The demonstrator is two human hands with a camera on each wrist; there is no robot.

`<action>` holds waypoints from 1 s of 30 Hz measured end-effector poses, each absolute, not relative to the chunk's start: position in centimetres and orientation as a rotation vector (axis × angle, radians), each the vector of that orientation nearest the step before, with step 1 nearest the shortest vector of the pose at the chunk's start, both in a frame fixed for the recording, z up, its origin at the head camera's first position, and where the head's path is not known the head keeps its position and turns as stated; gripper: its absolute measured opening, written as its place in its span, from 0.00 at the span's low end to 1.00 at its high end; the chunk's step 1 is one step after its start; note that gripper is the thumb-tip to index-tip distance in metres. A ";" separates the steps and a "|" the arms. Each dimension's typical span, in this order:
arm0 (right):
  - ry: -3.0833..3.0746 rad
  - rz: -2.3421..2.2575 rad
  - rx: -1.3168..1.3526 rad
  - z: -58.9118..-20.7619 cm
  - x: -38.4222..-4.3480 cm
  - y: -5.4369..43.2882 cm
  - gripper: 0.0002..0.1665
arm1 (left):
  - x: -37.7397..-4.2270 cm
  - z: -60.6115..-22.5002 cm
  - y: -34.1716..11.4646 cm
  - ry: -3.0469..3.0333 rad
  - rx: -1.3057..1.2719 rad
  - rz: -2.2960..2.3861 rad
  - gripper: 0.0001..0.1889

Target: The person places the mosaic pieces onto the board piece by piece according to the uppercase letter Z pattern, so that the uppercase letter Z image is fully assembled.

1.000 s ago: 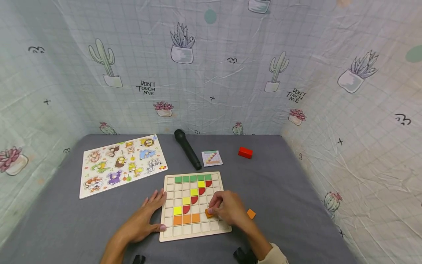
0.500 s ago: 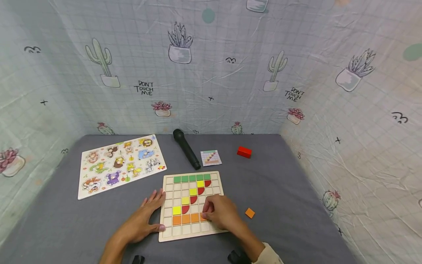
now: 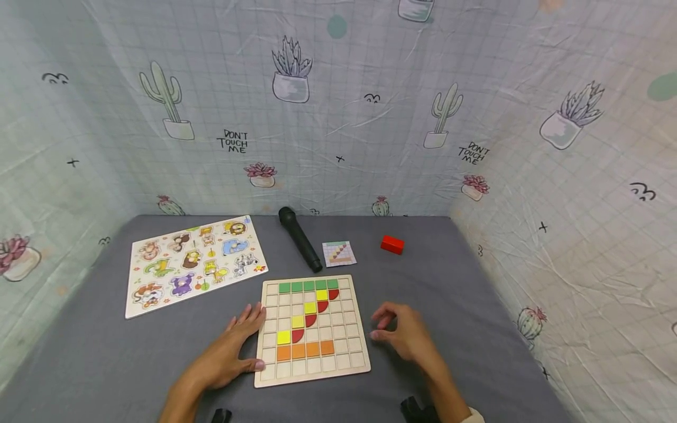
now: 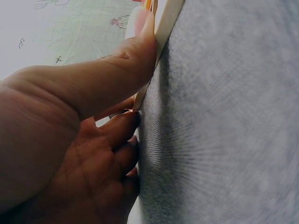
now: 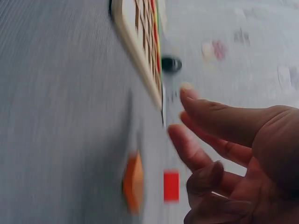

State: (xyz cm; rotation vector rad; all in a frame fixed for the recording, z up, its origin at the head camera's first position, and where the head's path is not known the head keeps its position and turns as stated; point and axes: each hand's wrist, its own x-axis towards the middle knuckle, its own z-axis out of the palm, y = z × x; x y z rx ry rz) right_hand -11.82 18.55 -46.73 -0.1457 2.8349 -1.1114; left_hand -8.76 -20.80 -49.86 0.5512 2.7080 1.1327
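A wooden grid board (image 3: 343, 361) lies in front of me with green, yellow, red quarter-round and orange tiles set in its squares. Several orange tiles (image 3: 312, 349) form a row low on it. My left hand (image 3: 224, 355) rests at the board's left edge, fingers spread and thumb over the rim (image 4: 161, 30). Off the board's right side, my right hand (image 3: 406, 336) is over the cloth with nothing in its fingers; thumb and index finger stand apart. A loose orange tile (image 5: 134, 184) shows blurred near it in the right wrist view; in the head view the hand hides it.
A red block (image 3: 392, 244) sits at the back right. Behind the board are a small pattern card (image 3: 339, 254) and a black microphone (image 3: 300, 239). An animal puzzle board (image 3: 197, 264) lies at the left. Patterned cloth walls (image 3: 338, 117) surround the grey table.
My right hand has set an orange tile at the right end of the orange row, let go, and moved right off the board. My left hand has stayed in place.
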 end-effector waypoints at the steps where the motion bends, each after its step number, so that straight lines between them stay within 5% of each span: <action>1: 2.855 -1.088 -0.108 -46.7 -11.7 19.3 0.18 | -8.8 -49.9 -20.8 2.706 0.547 1.131 0.57; 14: 2.941 -0.783 0.024 -47.7 -11.1 23.0 0.18 | -8.9 -49.8 -20.9 2.696 0.558 1.119 0.58; 30: 2.787 -1.113 -0.343 -47.2 -11.2 15.7 0.10 | -8.8 -50.3 -21.0 2.690 0.532 1.156 0.57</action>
